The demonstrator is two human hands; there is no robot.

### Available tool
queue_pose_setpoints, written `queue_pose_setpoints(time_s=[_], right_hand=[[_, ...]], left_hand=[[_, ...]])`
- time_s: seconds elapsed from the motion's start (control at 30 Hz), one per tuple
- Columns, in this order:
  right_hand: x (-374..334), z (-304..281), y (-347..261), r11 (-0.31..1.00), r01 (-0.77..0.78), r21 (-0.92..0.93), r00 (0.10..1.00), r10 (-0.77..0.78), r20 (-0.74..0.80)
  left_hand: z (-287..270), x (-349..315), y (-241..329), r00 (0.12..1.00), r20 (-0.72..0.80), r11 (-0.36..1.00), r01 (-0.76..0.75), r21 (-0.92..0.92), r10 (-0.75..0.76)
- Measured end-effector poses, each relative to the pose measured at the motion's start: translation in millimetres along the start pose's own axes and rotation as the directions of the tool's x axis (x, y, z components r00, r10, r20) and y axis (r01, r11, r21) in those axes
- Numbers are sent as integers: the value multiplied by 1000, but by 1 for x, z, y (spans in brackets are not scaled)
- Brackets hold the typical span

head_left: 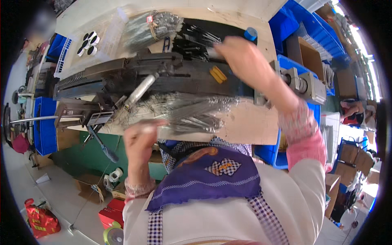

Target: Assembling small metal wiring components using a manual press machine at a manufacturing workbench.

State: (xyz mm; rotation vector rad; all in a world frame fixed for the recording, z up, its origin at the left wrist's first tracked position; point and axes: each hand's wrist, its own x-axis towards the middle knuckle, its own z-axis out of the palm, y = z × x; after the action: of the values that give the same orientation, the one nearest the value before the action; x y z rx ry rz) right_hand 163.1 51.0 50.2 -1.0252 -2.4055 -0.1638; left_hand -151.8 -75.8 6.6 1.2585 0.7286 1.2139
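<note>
My left hand [141, 141] is over the near edge of the workbench, at the left end of a pile of thin metal rods [196, 116]. Its fingers point right and are smeared by motion, so their grip cannot be told. My right hand [243, 57] is raised over the far right of the bench, fingers curled in; a pale streak at its fingertips is too blurred to name. Beside it, more slim metal pieces [198, 36] lie on a black mat [179, 45]. Between the hands stretches a dark metal bench fixture [147, 73] with a silver lever handle [143, 87].
A yellow block [218, 74] sits on the fixture. Behind it are a bagged bundle of metal parts [153, 28], a clear tray [104, 34] with black-and-white rolls [88, 43], and a blue cap [250, 33]. A metal cylinder unit [300, 83] stands right, beside blue bins [281, 153].
</note>
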Motion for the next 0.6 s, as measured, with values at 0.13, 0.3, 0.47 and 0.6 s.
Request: queue_pose_setpoints(time_s=[0.13, 0.3, 0.47, 0.6], right_hand=[[50, 39, 66, 977, -67, -203, 972, 110, 207], [12, -14, 31, 952, 59, 301, 982, -109, 153], [-5, 1, 2, 954, 256, 157, 960, -269, 73], [10, 14, -9, 945, 181, 274, 983, -175, -47]], left_hand=[[84, 81, -14, 931, 221, 818, 121, 562, -290], [92, 145, -69, 916, 188, 849, 231, 475, -354], [76, 135, -35, 984, 175, 449, -169, 877, 29], [50, 114, -20, 833, 303, 27, -354, 935, 463]])
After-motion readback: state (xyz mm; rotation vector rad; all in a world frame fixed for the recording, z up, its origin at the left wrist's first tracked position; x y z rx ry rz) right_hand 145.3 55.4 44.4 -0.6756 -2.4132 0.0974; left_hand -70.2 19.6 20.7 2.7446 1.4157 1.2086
